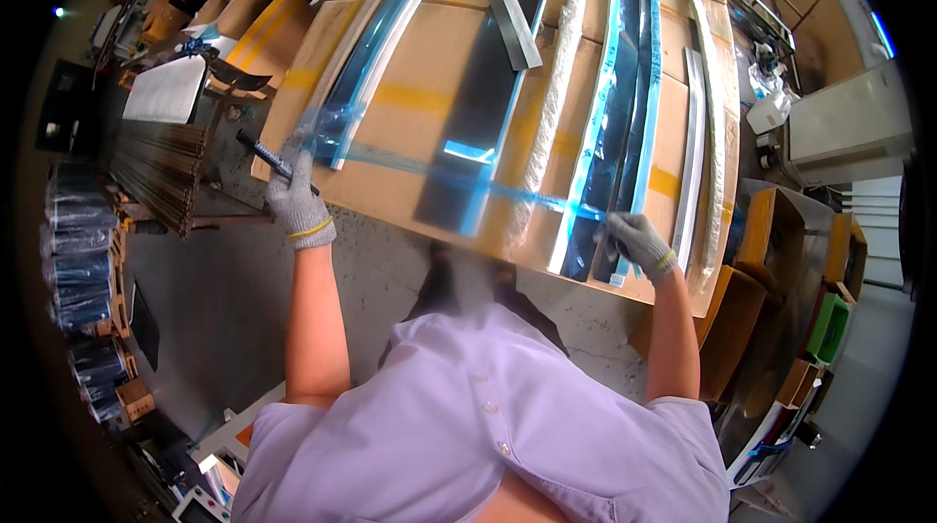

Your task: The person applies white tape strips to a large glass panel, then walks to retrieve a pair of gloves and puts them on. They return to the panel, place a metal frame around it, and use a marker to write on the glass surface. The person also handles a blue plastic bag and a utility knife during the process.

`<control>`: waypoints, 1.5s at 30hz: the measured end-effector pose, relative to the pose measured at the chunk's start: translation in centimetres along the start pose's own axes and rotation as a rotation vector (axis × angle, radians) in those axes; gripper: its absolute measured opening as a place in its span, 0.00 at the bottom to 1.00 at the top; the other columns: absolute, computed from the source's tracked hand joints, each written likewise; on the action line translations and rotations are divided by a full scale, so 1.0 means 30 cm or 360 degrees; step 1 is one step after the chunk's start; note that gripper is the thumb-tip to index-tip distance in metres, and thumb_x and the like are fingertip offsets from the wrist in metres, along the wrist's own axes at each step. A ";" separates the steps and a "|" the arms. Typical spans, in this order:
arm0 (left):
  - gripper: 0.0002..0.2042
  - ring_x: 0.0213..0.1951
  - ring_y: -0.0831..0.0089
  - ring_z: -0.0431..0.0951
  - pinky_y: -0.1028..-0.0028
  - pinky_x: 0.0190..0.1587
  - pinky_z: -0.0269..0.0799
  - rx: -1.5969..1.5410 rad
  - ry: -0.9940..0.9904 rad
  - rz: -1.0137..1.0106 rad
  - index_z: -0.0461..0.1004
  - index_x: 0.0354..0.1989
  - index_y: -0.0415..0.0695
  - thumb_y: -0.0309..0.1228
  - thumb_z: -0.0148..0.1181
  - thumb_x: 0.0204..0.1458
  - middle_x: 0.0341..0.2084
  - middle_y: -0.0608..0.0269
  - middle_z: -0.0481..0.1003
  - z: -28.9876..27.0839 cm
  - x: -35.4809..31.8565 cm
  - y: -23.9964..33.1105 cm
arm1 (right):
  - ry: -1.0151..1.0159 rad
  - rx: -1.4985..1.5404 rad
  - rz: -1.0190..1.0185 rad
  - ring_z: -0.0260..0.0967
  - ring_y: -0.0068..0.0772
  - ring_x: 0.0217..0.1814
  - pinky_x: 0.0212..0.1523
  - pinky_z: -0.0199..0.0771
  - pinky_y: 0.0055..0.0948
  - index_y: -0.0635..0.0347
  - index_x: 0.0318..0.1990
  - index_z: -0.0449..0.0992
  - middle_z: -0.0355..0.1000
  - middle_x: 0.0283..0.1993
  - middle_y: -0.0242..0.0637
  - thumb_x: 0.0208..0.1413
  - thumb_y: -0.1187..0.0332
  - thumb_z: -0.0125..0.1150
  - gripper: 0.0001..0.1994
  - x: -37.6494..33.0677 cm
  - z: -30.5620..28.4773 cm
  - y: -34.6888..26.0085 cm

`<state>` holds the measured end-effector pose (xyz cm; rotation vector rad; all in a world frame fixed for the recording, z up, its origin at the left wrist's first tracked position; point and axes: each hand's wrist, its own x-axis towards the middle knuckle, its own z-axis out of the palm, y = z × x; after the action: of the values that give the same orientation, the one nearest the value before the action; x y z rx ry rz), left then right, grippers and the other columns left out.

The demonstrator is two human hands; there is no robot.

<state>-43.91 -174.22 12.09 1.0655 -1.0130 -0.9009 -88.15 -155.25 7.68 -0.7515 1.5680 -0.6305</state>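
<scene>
Stretching between both gloved hands, a translucent blue film strip (459,180) spans the cardboard-covered table (429,64), taut above the dark glossy curved panels (617,123) lying there. The left hand (296,199) grips the film's bunched end together with a black marker (262,154); the right hand (636,242) is clenched on the other end at a panel's lower tip. A white foam-wrapped strip (556,84) lies between panels. Open cardboard boxes (742,308) stand right; their contents are unclear.

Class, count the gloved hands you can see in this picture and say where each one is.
2. The left hand holds a black tool at the cardboard's left edge; the right hand grips a blue film strip near the lower right.
</scene>
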 end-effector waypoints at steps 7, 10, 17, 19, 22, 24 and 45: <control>0.14 0.51 0.72 0.75 0.73 0.56 0.67 0.0298 0.0061 -0.0046 0.74 0.51 0.31 0.19 0.55 0.56 0.49 0.58 0.77 -0.111 0.124 -0.077 | 0.0846 -0.0295 -0.0542 0.76 0.36 0.29 0.31 0.74 0.34 0.63 0.38 0.79 0.78 0.29 0.42 0.62 0.61 0.50 0.15 0.513 0.150 -0.284; 0.14 0.50 0.73 0.76 0.74 0.55 0.67 0.0459 0.0013 -0.0158 0.74 0.50 0.31 0.20 0.56 0.56 0.48 0.58 0.78 -0.153 0.130 -0.107 | 0.1259 -0.1168 -0.0534 0.76 0.52 0.40 0.43 0.74 0.46 0.56 0.40 0.81 0.77 0.39 0.50 0.61 0.58 0.48 0.16 0.809 0.133 -0.373; 0.13 0.51 0.71 0.76 0.73 0.55 0.67 0.0453 -0.0306 -0.0269 0.74 0.50 0.31 0.19 0.56 0.55 0.48 0.58 0.78 -0.222 0.101 -0.127 | 0.1382 -0.1262 -0.0101 0.75 0.52 0.49 0.50 0.74 0.43 0.56 0.43 0.80 0.77 0.44 0.51 0.56 0.60 0.56 0.13 1.085 0.243 -0.473; 0.14 0.52 0.71 0.75 0.73 0.56 0.66 0.0385 -0.0359 -0.0363 0.74 0.50 0.31 0.18 0.55 0.55 0.48 0.57 0.77 -0.238 0.089 -0.132 | 0.1443 -0.1154 -0.0150 0.76 0.53 0.48 0.49 0.76 0.43 0.61 0.40 0.80 0.77 0.42 0.53 0.54 0.65 0.60 0.11 1.133 0.247 -0.478; 0.15 0.53 0.71 0.74 0.72 0.57 0.65 0.0330 -0.0434 -0.0476 0.73 0.50 0.32 0.17 0.54 0.54 0.48 0.57 0.77 -0.249 0.078 -0.140 | 0.1484 -0.1115 -0.0019 0.76 0.54 0.47 0.47 0.77 0.43 0.63 0.41 0.78 0.77 0.42 0.55 0.54 0.70 0.58 0.09 1.154 0.264 -0.515; 0.16 0.53 0.70 0.74 0.72 0.58 0.64 0.0323 -0.0452 -0.0552 0.73 0.51 0.33 0.16 0.54 0.53 0.49 0.56 0.77 -0.243 0.072 -0.138 | 0.1557 -0.1144 -0.0010 0.76 0.54 0.47 0.47 0.77 0.44 0.63 0.41 0.77 0.77 0.41 0.55 0.55 0.71 0.57 0.09 1.159 0.277 -0.536; 0.12 0.51 0.71 0.76 0.72 0.56 0.66 0.0306 -0.0385 -0.0461 0.75 0.48 0.34 0.19 0.56 0.55 0.47 0.57 0.77 -0.171 -0.010 -0.128 | 0.0927 0.0946 -0.0309 0.58 0.16 0.16 0.17 0.56 0.19 0.66 0.43 0.77 0.67 0.23 0.27 0.59 0.67 0.59 0.11 0.387 0.548 -0.248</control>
<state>-39.47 -173.55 7.51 1.3099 -1.1820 -1.2075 -71.76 -168.55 3.83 -0.2715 1.6935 -1.4790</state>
